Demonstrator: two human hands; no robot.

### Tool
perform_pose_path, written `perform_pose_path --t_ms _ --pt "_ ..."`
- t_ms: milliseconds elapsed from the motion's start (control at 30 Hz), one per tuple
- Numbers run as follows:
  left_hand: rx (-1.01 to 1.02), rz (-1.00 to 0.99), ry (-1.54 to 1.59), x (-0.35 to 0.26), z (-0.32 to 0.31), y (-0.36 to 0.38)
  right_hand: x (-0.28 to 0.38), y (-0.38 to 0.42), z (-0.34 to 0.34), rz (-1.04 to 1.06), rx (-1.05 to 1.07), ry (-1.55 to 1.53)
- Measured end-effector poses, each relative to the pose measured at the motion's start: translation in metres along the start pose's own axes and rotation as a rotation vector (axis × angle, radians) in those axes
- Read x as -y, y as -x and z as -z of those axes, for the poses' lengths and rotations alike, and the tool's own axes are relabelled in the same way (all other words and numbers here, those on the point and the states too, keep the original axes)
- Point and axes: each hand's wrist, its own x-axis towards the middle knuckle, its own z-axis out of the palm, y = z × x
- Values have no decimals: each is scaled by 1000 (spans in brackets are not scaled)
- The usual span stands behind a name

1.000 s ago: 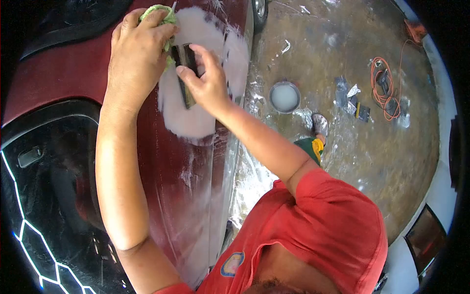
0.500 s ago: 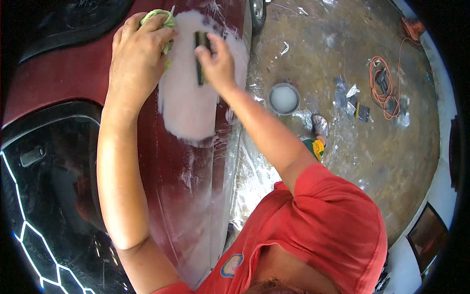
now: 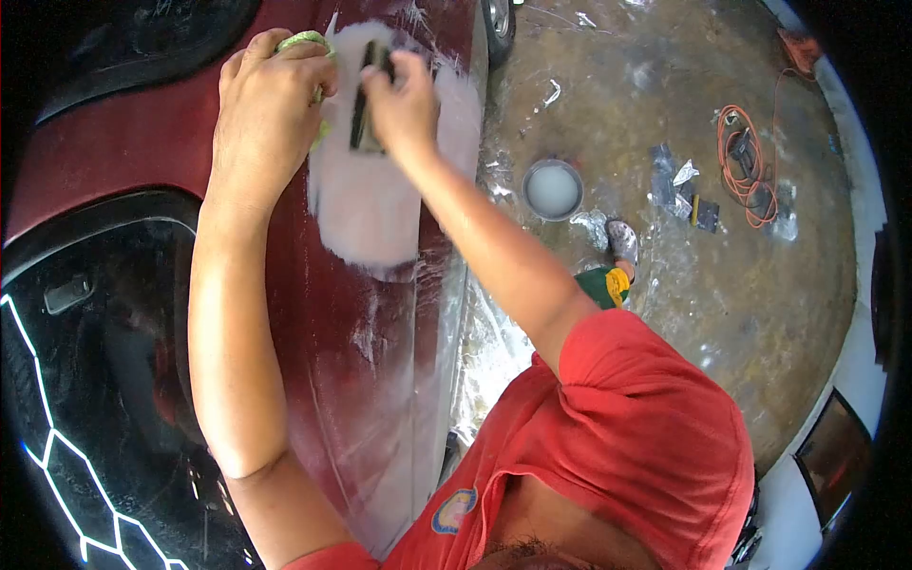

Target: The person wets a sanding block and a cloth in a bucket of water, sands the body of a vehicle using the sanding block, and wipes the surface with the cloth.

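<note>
On the dark red car body (image 3: 328, 323) is a large pale patch of filler (image 3: 369, 214), with white smears around it. My right hand (image 3: 407, 106) grips a dark, flat sanding block (image 3: 363, 123), which lies lengthwise against the upper part of the patch. The hand is slightly blurred, and its fingers are wrapped over the block's right side. At the patch's upper left edge, my left hand (image 3: 268, 114) is closed around a crumpled light green cloth (image 3: 306, 40). Much of the cloth is hidden beneath the fingers.
A round basin of cloudy water (image 3: 552, 190) stands on the wet, stained floor. Farther right lie sandpaper sheets (image 3: 705, 214) and a coiled orange cord (image 3: 743, 166) with a dark tool. A car wheel (image 3: 500, 28) shows at the top, and a dark window (image 3: 104, 313) at left.
My right hand and the sanding block have moved left and slightly up across the filler patch, and the block now leans a little. My left hand stays nearly in place with the cloth.
</note>
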Motion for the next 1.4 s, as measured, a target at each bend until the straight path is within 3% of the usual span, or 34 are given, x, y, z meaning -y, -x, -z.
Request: perform_pose_path --t_ms 100,167,267,367,400,500,567,667,700,767,800,867,900,967,1067,1167,1200,1267,1300,1367,1400 --pt "-16 18 -16 2 0 -1 23 69 16 217 165 55" --pt "-13 26 -31 2 -2 4 -8 48 20 366 164 40" --pt "8 32 -57 3 -2 2 -45 -23 15 -70 -8 -23" --pt "27 49 -66 1 -3 1 -54 -21 5 -59 -71 37" --pt "23 53 -70 2 -3 0 -35 5 2 -48 21 -122" --pt "37 68 -58 0 -8 5 8 71 21 331 182 18" --pt "31 71 -39 0 -6 4 -30 43 26 424 149 85" --pt "-62 21 -74 2 -11 3 -88 -26 23 -132 33 -175" --pt "-42 35 -62 1 -8 3 -115 -43 18 -45 -40 -74" --pt "-5 61 -33 -1 -5 0 -61 -17 16 -213 -33 -110" --pt "-12 58 -37 0 -5 0 -39 7 14 -136 39 -110" --pt "-16 58 -40 0 -8 2 -1 58 15 249 109 -12" --pt "-9 57 -29 -1 -9 5 5 68 20 315 161 15" --pt "-14 55 -19 0 -7 3 -24 43 31 470 159 121" --pt "-10 40 -17 0 -5 1 -108 -24 24 -145 15 -110" --pt "-19 45 -36 -1 -7 0 -89 -26 21 -213 -29 -12" --pt "-7 52 -38 -1 -6 0 -43 -1 21 -197 34 -114" --pt "28 61 -37 1 -6 0 -8 52 15 170 77 -87" --pt "38 65 -24 0 -8 1 7 66 24 268 198 8" --pt "44 72 -11 1 -7 2 -20 49 32 499 169 114" --pt "37 66 -28 1 -7 1 -39 36 30 364 129 54"
